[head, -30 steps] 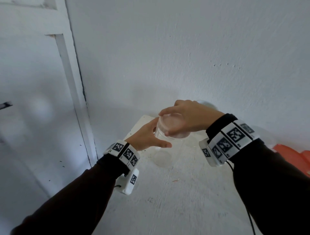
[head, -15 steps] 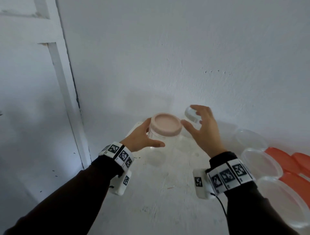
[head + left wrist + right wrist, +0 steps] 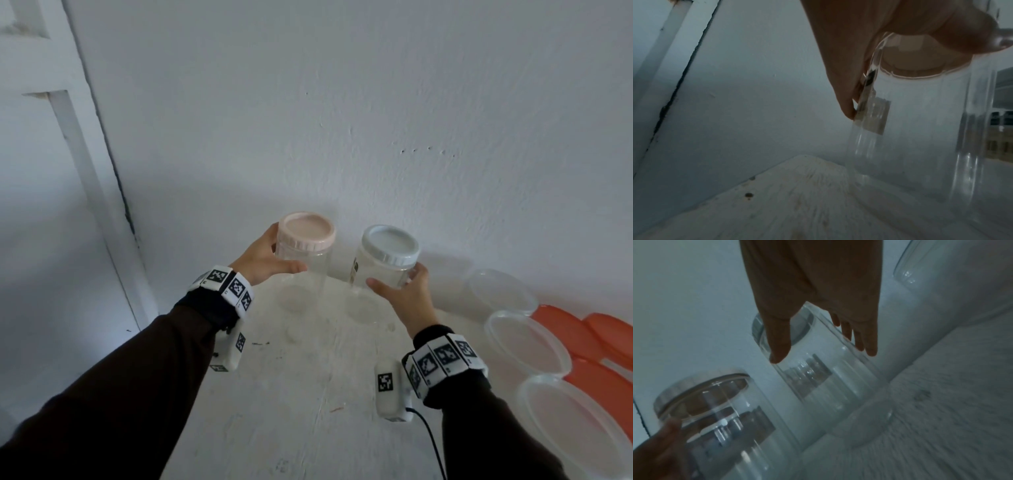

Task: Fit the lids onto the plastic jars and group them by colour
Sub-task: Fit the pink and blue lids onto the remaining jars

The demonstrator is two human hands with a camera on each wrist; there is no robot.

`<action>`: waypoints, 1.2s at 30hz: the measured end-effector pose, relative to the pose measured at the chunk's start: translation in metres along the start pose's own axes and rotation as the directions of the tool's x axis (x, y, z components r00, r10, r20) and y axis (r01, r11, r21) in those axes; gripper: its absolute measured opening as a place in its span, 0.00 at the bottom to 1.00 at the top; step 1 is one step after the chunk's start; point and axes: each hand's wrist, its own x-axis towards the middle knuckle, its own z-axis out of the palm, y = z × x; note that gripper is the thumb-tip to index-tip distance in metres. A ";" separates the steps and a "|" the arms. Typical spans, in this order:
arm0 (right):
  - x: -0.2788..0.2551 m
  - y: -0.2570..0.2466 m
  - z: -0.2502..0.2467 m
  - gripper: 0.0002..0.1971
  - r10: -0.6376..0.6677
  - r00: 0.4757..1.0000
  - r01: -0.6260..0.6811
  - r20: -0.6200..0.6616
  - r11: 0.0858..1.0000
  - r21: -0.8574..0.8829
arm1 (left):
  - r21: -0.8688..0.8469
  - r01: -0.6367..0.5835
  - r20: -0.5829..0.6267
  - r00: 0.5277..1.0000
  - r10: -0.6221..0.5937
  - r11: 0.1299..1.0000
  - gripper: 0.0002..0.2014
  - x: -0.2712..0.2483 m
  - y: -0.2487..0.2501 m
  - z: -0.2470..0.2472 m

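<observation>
Your head camera looks forward and down from above both forearms, facing the white wall (image 3: pixel 376 102) and the tabletop (image 3: pixel 274 411) from arm's reach. Your left wrist camera sits low, close under the left hand (image 3: pixel 879 32), looking along it past the pink-lidded jar (image 3: pixel 920 129) towards the wall corner. Your right wrist camera looks along the right hand (image 3: pixel 818 288) at the white-lidded jar (image 3: pixel 828 369), tilted. Both jars appear in the head and right wrist views; the tabletop appears in all three.
</observation>
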 end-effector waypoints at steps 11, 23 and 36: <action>0.013 0.004 0.029 0.43 -0.046 0.995 0.045 0.091 0.999 0.007 | -0.016 -0.024 -0.034 0.999 0.023 1.000 0.54 0.025 -0.015 -0.015; 0.024 -0.003 0.051 0.45 -0.061 0.992 0.063 0.113 0.998 -0.015 | -0.005 -0.005 -0.014 1.000 0.005 1.000 0.54 0.034 -0.019 -0.026; 0.021 -0.007 0.052 0.45 -0.069 0.988 0.076 0.139 0.996 -0.049 | -0.025 -0.042 0.019 0.999 0.042 0.999 0.50 0.030 -0.016 -0.022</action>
